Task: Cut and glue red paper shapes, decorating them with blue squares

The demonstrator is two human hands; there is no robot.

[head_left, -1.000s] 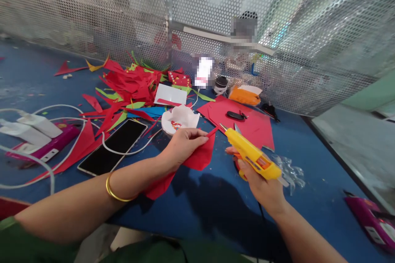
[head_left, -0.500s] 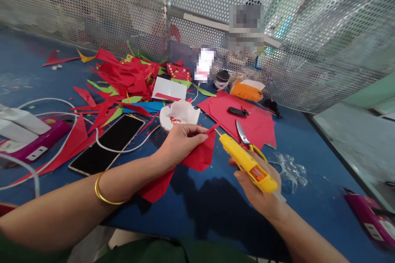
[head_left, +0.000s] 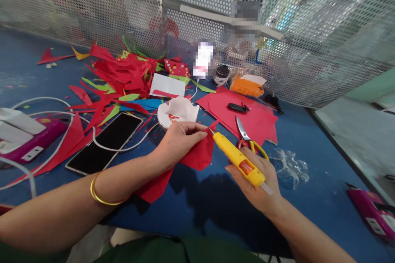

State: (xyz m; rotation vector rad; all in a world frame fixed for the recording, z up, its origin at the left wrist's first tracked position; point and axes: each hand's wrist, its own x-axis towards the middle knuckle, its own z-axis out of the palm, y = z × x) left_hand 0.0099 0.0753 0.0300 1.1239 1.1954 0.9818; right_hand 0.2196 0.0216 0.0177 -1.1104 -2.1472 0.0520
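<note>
Between thumb and fingers, my left hand (head_left: 182, 139) pinches a folded piece of red paper (head_left: 199, 156), which hangs down over the blue table. Part of the paper is hidden behind the hand and wrist. My right hand (head_left: 259, 181) is wrapped round a yellow hot glue gun (head_left: 236, 156), a clear glue stick poking from its back. The gun's metal nozzle is at the paper's upper edge, close to my left fingertips; whether it touches cannot be made out. Beyond my right hand lie scissors (head_left: 243, 131) with red and yellow handles, partly covered by the hand.
Red sheets (head_left: 212, 107) bear a black folding tool (head_left: 237, 107). A white bowl (head_left: 177, 113) holds small scraps. A dark phone (head_left: 105, 144) and white cable lie at left, before a heap of paper cuttings (head_left: 123, 70). Clear plastic (head_left: 291, 168) lies at right; a perforated metal screen (head_left: 123, 8) stands behind.
The glue gun in my right hand has moved left, bringing its nozzle closer to the red paper and my left fingertips. My left hand keeps its pinch. The view has shifted slightly.
</note>
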